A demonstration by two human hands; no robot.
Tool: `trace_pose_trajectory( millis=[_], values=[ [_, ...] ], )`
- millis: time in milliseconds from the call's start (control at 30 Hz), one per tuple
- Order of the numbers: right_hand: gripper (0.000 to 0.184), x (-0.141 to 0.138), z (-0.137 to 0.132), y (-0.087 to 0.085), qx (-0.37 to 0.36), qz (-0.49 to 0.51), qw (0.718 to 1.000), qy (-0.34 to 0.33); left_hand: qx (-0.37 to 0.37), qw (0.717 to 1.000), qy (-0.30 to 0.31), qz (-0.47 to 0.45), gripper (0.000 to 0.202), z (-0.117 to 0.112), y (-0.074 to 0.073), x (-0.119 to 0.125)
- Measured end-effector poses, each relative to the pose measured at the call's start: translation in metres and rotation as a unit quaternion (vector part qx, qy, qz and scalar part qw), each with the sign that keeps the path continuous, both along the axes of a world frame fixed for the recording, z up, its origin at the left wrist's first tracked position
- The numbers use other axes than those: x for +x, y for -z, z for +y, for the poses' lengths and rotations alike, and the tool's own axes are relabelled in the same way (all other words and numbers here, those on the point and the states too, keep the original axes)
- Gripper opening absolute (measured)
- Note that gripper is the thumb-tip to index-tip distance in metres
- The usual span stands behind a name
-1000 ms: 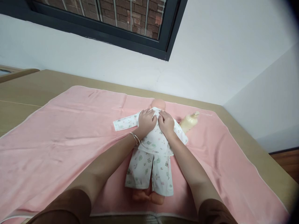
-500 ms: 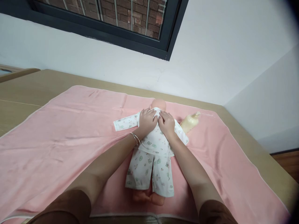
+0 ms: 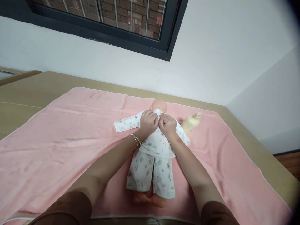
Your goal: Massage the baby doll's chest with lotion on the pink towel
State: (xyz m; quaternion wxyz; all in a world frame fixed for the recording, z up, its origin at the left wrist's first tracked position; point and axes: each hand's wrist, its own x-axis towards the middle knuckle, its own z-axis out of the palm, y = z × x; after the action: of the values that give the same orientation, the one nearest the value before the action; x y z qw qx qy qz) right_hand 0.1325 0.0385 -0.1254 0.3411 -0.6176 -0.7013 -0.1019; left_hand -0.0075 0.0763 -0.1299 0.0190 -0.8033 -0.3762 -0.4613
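Note:
A baby doll (image 3: 141,197) in a white printed shirt (image 3: 154,144) and matching trousers (image 3: 140,171) lies stretched out, its bald head (image 3: 159,105) pointing away from me. No face shows. My left hand (image 3: 148,122), a bracelet (image 3: 136,140) at its wrist, is on the upper left of the shirt with curled fingers, pinching the cloth near the neck. Mirroring it, my right hand (image 3: 167,124) has its fingers curled on the upper right of the shirt. The knuckles nearly meet; the fingertips are partly hidden. One sleeve (image 3: 126,123) spreads out to the left.
Under the doll lies a pink blanket (image 3: 70,131) with soft folds, spread over a wooden table (image 3: 58,80). A bottle of pale yellow liquid (image 3: 191,122) lies right of the doll. Behind the table are a white wall (image 3: 203,62) and a dark-framed window (image 3: 161,50).
My fingers, flatter on the doll's chest area before, have curled in on the shirt near the neck. The doll and the bottle stay where they were.

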Motion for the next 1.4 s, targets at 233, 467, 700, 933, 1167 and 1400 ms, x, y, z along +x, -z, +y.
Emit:
trace_pose_trajectory(
  millis=[233,467,700,933,1167,1400],
  values=[
    [0.047,-0.003,0.008,-0.008,-0.091,0.030,0.995,0.026,-0.114,0.993,-0.040,0.006,0.033,0.006,0.001,0.005],
    [0.058,-0.007,0.001,-0.018,-0.105,0.038,0.988,0.105,-0.185,0.982,-0.038,-0.002,0.045,0.011,0.005,0.006],
    [0.055,-0.023,-0.011,-0.032,-0.096,-0.027,0.995,-0.013,-0.201,0.971,0.034,-0.127,0.054,0.019,0.012,0.000],
    [0.051,-0.021,-0.009,-0.028,-0.082,-0.034,0.996,0.011,-0.182,0.974,0.027,-0.129,0.052,0.016,0.009,0.001],
    [0.054,-0.019,-0.009,-0.032,-0.122,-0.054,0.991,0.009,-0.174,0.974,0.032,-0.143,0.050,0.014,0.006,0.002],
    [0.052,-0.016,-0.008,-0.031,-0.123,-0.045,0.991,-0.007,-0.218,0.955,0.046,-0.198,0.045,0.018,0.003,0.001]
  ],
)
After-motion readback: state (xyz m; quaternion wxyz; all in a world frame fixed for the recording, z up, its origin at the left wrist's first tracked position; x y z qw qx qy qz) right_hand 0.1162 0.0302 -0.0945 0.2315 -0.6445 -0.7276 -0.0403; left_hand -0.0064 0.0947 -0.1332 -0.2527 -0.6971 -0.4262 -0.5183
